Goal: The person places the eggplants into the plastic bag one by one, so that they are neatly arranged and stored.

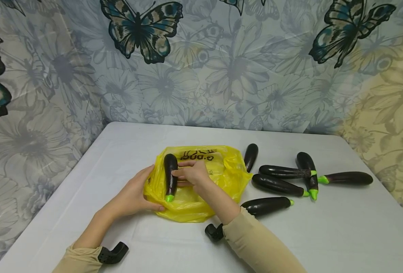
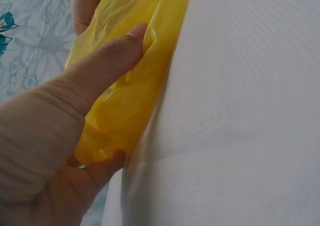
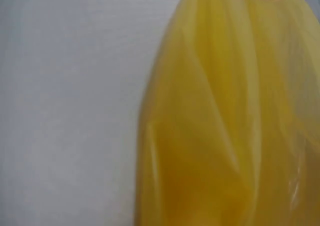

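Note:
A yellow plastic bag (image 1: pixel 222 172) with dark printing lies on the table. My left hand (image 1: pixel 134 193) grips its left side; the left wrist view has the thumb pressing the yellow film, with some fingers hidden behind it. Over the bag's left part is a dark eggplant (image 1: pixel 170 176), its green stem end towards me. My right hand (image 1: pixel 192 175) holds this eggplant from the right, one digit overlapping its front and the others passing behind its edge. In the right wrist view the bag's side (image 3: pixel 210 111) fills much of the picture, hiding most of the hand work.
Several eggplants lie to the right of the bag, some of them crossing in a cluster (image 1: pixel 285 171). One eggplant (image 1: pixel 251 155) is by the bag's far right corner, another (image 1: pixel 266 206) near my right forearm. A white cloth (image 1: pixel 341 227) covers the table; patterned fabric (image 1: pixel 222 76) hangs behind.

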The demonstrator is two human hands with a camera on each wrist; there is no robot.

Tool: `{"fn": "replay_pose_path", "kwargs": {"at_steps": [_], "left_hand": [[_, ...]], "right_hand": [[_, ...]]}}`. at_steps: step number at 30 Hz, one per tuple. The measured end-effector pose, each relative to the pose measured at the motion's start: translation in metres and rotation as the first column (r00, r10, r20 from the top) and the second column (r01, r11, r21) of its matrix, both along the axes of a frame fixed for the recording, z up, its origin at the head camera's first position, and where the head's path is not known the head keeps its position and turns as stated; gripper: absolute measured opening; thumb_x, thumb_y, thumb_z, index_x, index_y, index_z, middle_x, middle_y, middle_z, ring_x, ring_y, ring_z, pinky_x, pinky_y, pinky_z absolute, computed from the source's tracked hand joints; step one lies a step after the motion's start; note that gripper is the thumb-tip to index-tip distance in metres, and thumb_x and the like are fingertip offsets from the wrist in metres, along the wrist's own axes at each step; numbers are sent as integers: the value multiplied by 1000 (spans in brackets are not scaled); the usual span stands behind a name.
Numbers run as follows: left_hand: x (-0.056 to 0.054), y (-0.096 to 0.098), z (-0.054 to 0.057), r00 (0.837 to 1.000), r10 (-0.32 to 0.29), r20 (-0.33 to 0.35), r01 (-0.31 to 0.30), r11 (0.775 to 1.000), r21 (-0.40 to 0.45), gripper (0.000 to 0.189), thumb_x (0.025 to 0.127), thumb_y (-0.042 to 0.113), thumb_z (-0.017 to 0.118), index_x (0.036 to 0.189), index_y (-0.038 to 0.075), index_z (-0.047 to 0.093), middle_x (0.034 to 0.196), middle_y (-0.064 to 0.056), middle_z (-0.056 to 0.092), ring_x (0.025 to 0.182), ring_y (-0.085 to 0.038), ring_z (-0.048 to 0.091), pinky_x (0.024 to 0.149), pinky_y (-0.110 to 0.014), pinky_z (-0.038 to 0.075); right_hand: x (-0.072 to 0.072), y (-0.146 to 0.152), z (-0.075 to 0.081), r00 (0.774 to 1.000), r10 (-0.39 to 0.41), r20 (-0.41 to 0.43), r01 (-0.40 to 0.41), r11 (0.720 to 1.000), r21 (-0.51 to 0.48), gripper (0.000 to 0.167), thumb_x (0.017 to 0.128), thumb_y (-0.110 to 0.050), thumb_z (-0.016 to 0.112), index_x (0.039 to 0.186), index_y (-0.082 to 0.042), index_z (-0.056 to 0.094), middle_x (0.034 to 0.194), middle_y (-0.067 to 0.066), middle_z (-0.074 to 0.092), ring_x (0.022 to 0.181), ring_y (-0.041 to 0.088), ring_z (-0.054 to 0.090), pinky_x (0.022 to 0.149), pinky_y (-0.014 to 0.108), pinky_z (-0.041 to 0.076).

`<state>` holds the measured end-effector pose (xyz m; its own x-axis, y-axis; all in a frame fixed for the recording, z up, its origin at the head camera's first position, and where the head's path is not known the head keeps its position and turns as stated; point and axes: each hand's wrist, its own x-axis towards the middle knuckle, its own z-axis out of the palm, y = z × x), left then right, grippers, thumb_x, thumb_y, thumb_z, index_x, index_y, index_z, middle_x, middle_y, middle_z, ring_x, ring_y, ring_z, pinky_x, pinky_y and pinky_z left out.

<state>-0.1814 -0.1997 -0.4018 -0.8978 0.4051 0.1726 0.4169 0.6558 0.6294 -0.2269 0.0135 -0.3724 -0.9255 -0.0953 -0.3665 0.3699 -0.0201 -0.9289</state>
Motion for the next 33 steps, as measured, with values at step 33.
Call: {"fn": "replay_pose_path", "kwargs": {"at_steps": [33], "left_hand": [[-4, 0, -6, 996, -86, -14, 87, 995, 47, 127, 60, 27, 96, 159, 18, 18, 159, -8, 26, 140, -32, 30, 108, -54, 30]], "right_hand": [[12, -16, -8, 1000, 27, -9, -26, 996, 80, 30, 83, -12, 80, 109, -1, 70, 78, 12, 71, 72, 29, 71, 62, 35, 59]]}}
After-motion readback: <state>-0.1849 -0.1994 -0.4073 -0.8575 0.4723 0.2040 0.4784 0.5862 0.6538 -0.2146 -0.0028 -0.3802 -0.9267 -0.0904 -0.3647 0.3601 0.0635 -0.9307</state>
